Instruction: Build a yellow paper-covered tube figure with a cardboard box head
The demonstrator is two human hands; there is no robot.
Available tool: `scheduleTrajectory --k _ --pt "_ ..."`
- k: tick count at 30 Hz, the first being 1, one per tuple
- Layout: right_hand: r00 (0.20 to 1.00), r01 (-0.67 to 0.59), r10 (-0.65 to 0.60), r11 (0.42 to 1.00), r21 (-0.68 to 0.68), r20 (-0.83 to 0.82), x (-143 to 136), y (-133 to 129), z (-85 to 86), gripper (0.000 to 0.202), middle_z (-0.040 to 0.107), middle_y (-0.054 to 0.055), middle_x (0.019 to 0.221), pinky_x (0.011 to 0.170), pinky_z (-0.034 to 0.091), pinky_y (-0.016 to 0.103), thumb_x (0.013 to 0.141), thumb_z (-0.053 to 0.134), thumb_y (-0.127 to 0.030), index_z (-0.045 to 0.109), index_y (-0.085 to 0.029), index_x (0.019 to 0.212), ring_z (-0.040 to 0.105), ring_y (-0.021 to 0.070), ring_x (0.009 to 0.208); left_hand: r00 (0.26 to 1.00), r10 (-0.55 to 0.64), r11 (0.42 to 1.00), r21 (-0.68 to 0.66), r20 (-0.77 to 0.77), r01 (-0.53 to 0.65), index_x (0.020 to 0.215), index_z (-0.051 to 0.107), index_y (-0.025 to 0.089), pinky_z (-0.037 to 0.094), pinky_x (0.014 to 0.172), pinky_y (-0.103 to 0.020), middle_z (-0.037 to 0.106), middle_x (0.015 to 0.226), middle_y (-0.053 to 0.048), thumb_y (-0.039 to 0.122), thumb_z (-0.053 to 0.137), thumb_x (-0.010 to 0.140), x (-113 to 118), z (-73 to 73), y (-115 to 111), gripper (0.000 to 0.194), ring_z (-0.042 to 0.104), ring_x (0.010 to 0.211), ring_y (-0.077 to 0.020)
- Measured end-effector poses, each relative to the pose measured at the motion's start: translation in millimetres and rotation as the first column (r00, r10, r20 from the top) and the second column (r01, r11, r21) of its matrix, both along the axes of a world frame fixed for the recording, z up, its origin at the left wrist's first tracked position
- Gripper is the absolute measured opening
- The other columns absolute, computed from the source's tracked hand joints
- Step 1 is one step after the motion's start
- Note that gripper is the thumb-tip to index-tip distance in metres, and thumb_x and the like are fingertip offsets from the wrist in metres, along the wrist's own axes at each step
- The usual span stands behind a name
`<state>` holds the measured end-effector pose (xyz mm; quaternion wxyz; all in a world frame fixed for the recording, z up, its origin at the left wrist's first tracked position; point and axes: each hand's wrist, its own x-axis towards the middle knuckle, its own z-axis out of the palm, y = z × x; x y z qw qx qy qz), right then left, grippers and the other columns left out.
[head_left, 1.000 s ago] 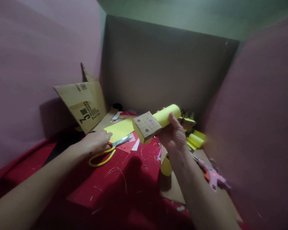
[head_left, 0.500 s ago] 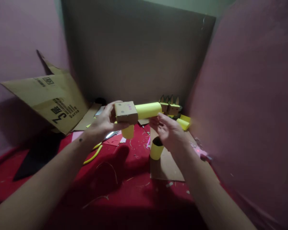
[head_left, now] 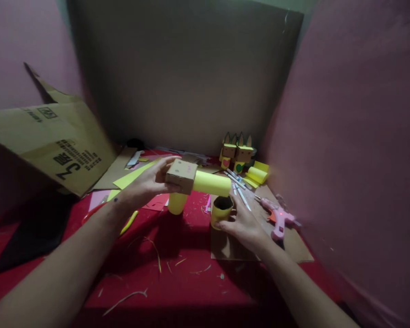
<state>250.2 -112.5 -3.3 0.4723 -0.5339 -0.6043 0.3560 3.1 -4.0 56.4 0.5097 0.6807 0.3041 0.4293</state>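
Your left hand [head_left: 146,182] pinches the light, crushable paper figure [head_left: 194,180] by its cardboard head; right hand [head_left: 244,225] fingers curl round the short yellow tube [head_left: 221,210].

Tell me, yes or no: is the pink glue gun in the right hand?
No, the glue gun lies on the cardboard beside the right hand, which touches a yellow tube.

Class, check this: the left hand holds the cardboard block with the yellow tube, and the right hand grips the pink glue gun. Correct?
Not quite. In the head view the right hand grips the short yellow roll; the pink glue gun lies untouched beside it. The left hand does hold the cardboard block with the yellow tube.
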Motion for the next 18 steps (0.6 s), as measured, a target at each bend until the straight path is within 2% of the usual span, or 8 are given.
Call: scheduleTrajectory --k 2,4,9,14,18 --pt "0.999 0.002 -0.004 0.999 0.047 0.046 -1.9 1.0 -1.4 0.045 0.067 0.005 0.102 0.08 0.052 0.038 0.065 0.069 -0.017 0.059 -0.022 0.108 0.064 0.0244 0.093 0.998 0.032 0.999 0.034 -0.054 -0.03 0.128 0.053 0.021 0.052 0.091 -0.03 0.06 0.13 -0.011 0.017 0.082 0.061 -0.5 -3.9 -0.8 0.074 0.056 0.12 -0.0298" --pt "0.999 0.004 -0.007 0.998 0.066 0.048 -2.3 1.1 -2.8 0.034 0.067 0.003 0.096 0.078 0.051 0.035 0.066 0.067 -0.016 0.061 -0.021 0.099 0.063 0.0222 0.088 0.997 0.028 0.999 0.039 -0.072 -0.025 0.129 0.053 0.021 0.051 0.092 -0.029 0.059 0.13 -0.01 0.018 0.081 0.064 0.3 -7.8 -1.8 0.071 0.056 0.121 -0.0289" --pt "1.0 0.02 -0.02 0.999 0.042 -0.015 -3.3 1.8 -4.9 0.034 0.066 0.003 0.091 0.073 0.05 0.033 0.064 0.069 -0.018 0.059 -0.021 0.097 0.062 0.0211 0.083 0.997 -0.028 0.999 0.015 -0.072 0.029 0.129 0.05 0.024 0.052 0.091 -0.029 0.059 0.13 -0.009 0.024 0.082 0.065 6.5 -16.2 -5.7 0.072 0.056 0.121 -0.0295" --pt "1.0 0.027 -0.027 0.997 0.067 0.006 -0.8 5.5 -8.3 0.036 0.065 0.002 0.091 0.072 0.05 0.033 0.066 0.067 -0.02 0.057 -0.021 0.101 0.061 0.0208 0.083 0.994 -0.003 0.997 0.073 -0.112 0.011 0.127 0.051 0.023 0.053 0.09 -0.032 0.06 0.127 -0.009 0.03 0.084 0.062 13.5 -16.5 -9.3 0.072 0.057 0.117 -0.0315" --pt "0.999 0.005 -0.002 0.999 0.051 -0.044 3.9 7.8 -15.0 0.037 0.066 0.004 0.096 0.075 0.052 0.035 0.068 0.068 -0.021 0.056 -0.021 0.102 0.062 0.0213 0.085 0.988 -0.007 0.993 0.116 -0.157 0.026 0.129 0.05 0.023 0.054 0.088 -0.033 0.061 0.127 -0.01 0.032 0.081 0.065 16.2 -16.0 -9.4 0.072 0.058 0.116 -0.0321"
